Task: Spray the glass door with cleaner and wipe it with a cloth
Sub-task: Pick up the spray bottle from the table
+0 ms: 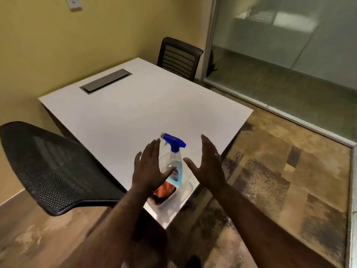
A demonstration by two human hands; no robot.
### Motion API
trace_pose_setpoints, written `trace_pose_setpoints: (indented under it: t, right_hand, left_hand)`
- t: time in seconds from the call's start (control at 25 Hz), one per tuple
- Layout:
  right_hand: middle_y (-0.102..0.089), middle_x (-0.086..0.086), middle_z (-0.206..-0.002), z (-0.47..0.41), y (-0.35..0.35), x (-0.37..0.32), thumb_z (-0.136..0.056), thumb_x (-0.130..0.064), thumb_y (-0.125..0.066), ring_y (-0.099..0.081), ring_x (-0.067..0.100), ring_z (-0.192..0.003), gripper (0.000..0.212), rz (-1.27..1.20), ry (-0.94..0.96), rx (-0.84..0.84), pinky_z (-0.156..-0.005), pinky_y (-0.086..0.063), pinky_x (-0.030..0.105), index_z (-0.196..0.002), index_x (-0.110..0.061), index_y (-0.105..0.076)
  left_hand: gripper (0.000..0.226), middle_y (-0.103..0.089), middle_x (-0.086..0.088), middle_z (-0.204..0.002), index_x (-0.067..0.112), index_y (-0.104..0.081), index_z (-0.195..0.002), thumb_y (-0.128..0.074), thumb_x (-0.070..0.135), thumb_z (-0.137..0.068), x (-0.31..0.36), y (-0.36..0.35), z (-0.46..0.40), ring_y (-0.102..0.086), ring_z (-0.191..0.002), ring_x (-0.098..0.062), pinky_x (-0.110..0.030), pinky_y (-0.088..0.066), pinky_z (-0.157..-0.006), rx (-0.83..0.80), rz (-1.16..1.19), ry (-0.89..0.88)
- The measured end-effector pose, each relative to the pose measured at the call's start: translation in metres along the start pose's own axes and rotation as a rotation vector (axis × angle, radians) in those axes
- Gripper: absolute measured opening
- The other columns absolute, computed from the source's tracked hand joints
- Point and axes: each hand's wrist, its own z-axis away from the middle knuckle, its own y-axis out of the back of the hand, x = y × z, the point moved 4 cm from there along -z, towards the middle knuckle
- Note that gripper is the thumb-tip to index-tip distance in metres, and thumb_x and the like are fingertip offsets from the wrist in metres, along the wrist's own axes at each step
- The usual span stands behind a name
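At the far left a black mesh office chair (52, 167) stands tilted into view, its backrest overlapping the near left edge of the white surface (135, 113). Behind it runs a yellow wall (58, 45) with a pale wall plate (73, 2) near the top. Set into the far left part of the surface is a dark rectangular cable hatch (105, 81).

Moving right, the left hand (149, 169) is raised over the near corner of the surface, palm turned inward, fingers (152, 149) straight and spread, gripping nothing. It partly covers the lower left side of the spray bottle (174, 163), whether it touches the bottle cannot be told. The bottle stands upright near the near corner: clear body, blue liquid low inside, blue trigger head with its nozzle pointing left. At its foot, just below the left hand, lies an orange cloth (164, 191), folded or bunched, half hidden by the left wrist. Both seem to sit within a clear shallow tray (190, 187), though its outline is faint.

The right hand (207, 167) is held just right of the bottle, palm facing the left hand, fingers extended and open, empty and apart from the bottle.

Beyond the far side of the surface stands a second dark chair (179, 57) with a slatted back. To the right, patchy brown carpet (280, 180) stretches to the glass door (289, 45), a frosted pane in a metal frame, well apart from both hands. The surface's near right corner and the second chair stand between the bottle and the glass.
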Motion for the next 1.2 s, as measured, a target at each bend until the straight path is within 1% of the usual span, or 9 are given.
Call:
trace_pose_setpoints:
  t: [0.16, 0.32, 0.44, 0.52, 0.64, 0.76, 0.92, 1.08, 1.2]
  right_hand:
    - [-0.021, -0.002, -0.157, -0.020, -0.046, 0.015, -0.079, -0.062, -0.059, -0.026, 0.019, -0.141, 0.092, -0.270, -0.160, -0.254, -0.113, -0.029, 0.043, -0.148, -0.030, -0.008]
    - [-0.033, -0.004, -0.151, -0.034, -0.080, 0.019, -0.080, -0.058, -0.063, -0.034, 0.014, -0.136, 0.082, -0.410, -0.186, -0.317, -0.109, -0.034, 0.036, -0.145, -0.028, -0.022]
    - [-0.050, -0.014, -0.126, -0.040, -0.092, 0.013, -0.080, -0.047, -0.069, -0.049, 0.005, -0.113, 0.056, -0.530, -0.207, -0.291, -0.096, -0.043, 0.025, -0.126, -0.033, -0.041]
    - [-0.054, -0.017, -0.110, -0.044, -0.096, 0.010, -0.080, -0.039, -0.072, -0.054, 0.003, -0.099, 0.045, -0.590, -0.220, -0.282, -0.085, -0.042, 0.015, -0.115, -0.039, -0.044]
    - [-0.061, -0.008, -0.096, -0.047, -0.102, 0.007, -0.082, -0.030, -0.072, -0.059, 0.011, -0.091, 0.037, -0.625, -0.293, -0.316, -0.077, -0.047, 0.016, -0.115, -0.024, -0.054]
    - [-0.061, -0.003, -0.092, -0.046, -0.103, 0.001, -0.086, -0.030, -0.068, -0.062, 0.021, -0.094, 0.036, -0.607, -0.322, -0.321, -0.078, -0.048, 0.021, -0.115, -0.013, -0.056]
    - [-0.064, 0.001, -0.094, -0.038, -0.086, -0.006, -0.087, -0.036, -0.065, -0.062, 0.021, -0.093, 0.037, -0.554, -0.314, -0.246, -0.083, -0.051, 0.033, -0.116, -0.014, -0.057]
    - [-0.068, -0.001, -0.094, -0.029, -0.047, -0.023, -0.085, -0.042, -0.065, -0.063, 0.017, -0.090, 0.034, -0.523, -0.303, -0.046, -0.078, -0.047, 0.027, -0.109, -0.018, -0.060]
    - [-0.067, -0.009, -0.085, -0.026, -0.007, -0.040, -0.081, -0.051, -0.067, -0.061, 0.008, -0.080, 0.035, -0.501, -0.258, 0.167, -0.075, -0.046, 0.023, -0.100, -0.022, -0.062]
  left_hand:
    - [0.103, -0.029, -0.001, -0.165, 0.025, -0.016, -0.156, -0.059, 0.076, -0.077, -0.003, -0.041, -0.009, -0.029, -0.152, -0.024, -0.053, -0.025, -0.122, -0.161, 0.061, 0.144]
    - [0.095, -0.030, 0.000, -0.165, 0.025, -0.021, -0.156, -0.052, 0.075, -0.082, 0.001, -0.064, -0.019, -0.029, -0.152, -0.024, -0.054, -0.024, -0.124, -0.232, 0.048, 0.214]
    - [0.079, -0.040, 0.001, -0.159, 0.026, -0.030, -0.151, -0.054, 0.065, -0.086, 0.007, -0.074, -0.026, -0.037, -0.146, -0.024, -0.055, -0.030, -0.119, -0.250, 0.096, 0.222]
    - [0.072, -0.046, -0.001, -0.154, 0.024, -0.035, -0.148, -0.059, 0.052, -0.087, 0.010, -0.079, -0.030, -0.041, -0.143, -0.025, -0.053, -0.031, -0.118, -0.262, 0.130, 0.231]
    - [0.070, -0.050, -0.001, -0.151, 0.021, -0.038, -0.147, -0.066, 0.039, -0.085, 0.013, -0.085, -0.033, -0.044, -0.141, -0.024, -0.055, -0.024, -0.122, -0.289, 0.176, 0.258]
    - [0.061, -0.051, 0.004, -0.151, 0.024, -0.037, -0.149, -0.057, 0.043, -0.095, 0.015, -0.085, -0.031, -0.044, -0.143, -0.020, -0.055, -0.018, -0.125, -0.296, 0.166, 0.258]
    - [0.062, -0.043, 0.006, -0.158, 0.027, -0.033, -0.152, -0.047, 0.053, -0.098, 0.022, -0.070, -0.029, -0.036, -0.149, -0.018, -0.056, -0.007, -0.127, -0.294, 0.105, 0.161]
    - [0.070, -0.028, 0.007, -0.166, 0.029, -0.021, -0.157, -0.039, 0.061, -0.097, 0.042, -0.045, -0.025, -0.022, -0.155, -0.017, -0.055, -0.005, -0.128, -0.309, 0.053, 0.023]
    - [0.064, -0.043, 0.006, -0.159, 0.031, -0.030, -0.152, -0.042, 0.060, -0.096, 0.064, -0.017, -0.024, -0.039, -0.147, -0.019, -0.052, -0.016, -0.127, -0.193, 0.105, -0.060]
